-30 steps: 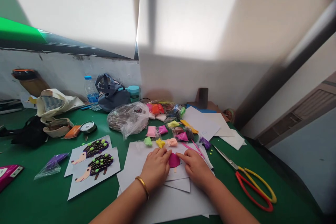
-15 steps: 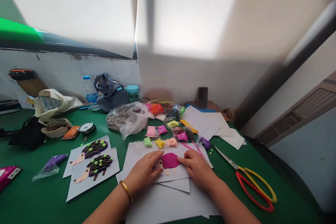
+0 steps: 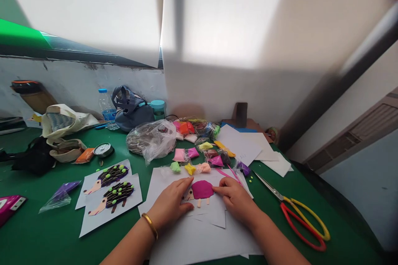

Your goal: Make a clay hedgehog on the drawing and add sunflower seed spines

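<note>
A magenta clay body with a peach face, dark dots on the face and two short peach legs lies flat on a white sheet. My left hand rests on the paper left of it, thumb and fingers apart around the face end, which it partly covers. The index finger of my right hand reaches out to the body's right edge and touches it, while the other fingers curl in. Neither hand holds anything. Just beyond the sheet's top edge sit green, yellow and peach clay lumps.
Two finished clay hedgehog pictures lie left. Large scissors with red and yellow handles lie open at right. Bagged clay, a clear plastic bag, loose paper, a bottle and a blue bag stand behind.
The view has shifted very slightly. My right index finger stays at the clay body's right edge, and my left hand has barely moved.
</note>
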A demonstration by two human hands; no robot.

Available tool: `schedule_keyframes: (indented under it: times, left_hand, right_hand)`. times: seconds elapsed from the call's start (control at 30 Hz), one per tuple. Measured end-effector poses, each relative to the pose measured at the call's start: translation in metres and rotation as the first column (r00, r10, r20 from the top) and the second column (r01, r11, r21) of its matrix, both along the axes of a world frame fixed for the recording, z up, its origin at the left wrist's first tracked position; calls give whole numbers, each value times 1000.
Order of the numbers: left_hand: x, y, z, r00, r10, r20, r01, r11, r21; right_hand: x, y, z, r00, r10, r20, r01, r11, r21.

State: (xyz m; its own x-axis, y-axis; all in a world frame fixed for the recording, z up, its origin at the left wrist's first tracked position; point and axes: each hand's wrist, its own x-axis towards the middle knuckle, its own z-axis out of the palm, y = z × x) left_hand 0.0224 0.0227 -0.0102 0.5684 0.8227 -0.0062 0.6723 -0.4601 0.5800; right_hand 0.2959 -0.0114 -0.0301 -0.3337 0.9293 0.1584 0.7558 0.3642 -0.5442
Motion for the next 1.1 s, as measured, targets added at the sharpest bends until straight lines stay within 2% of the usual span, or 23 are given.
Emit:
schedule_keyframes:
  times: [0.37,0.6,0.77,0.97,1.1]
  left_hand:
    - [1,-1,3,1000,5,13,-5,1000,-7]
    - [1,-1,3,1000,2,-10,-2,1000,-10]
    - [1,0,2,1000,1,-9,-1,1000,-4]
    - [0,-1,1,1000,8,25,-8,1000,-7]
    - [0,-1,3,999,14,29,-14,1000,-20]
  right_hand:
    - [-2,-2,-1,1000,2,26,-3,1000,27]
    - [1,-2,-3,999,33,41,-36,995,93]
    - [3,-2,-2,999,28,-17,-26,997,71]
    - [0,-4,1,997,47,53,-53,993,109]
    - [1,-4,3,999,38,13,-39,995,87]
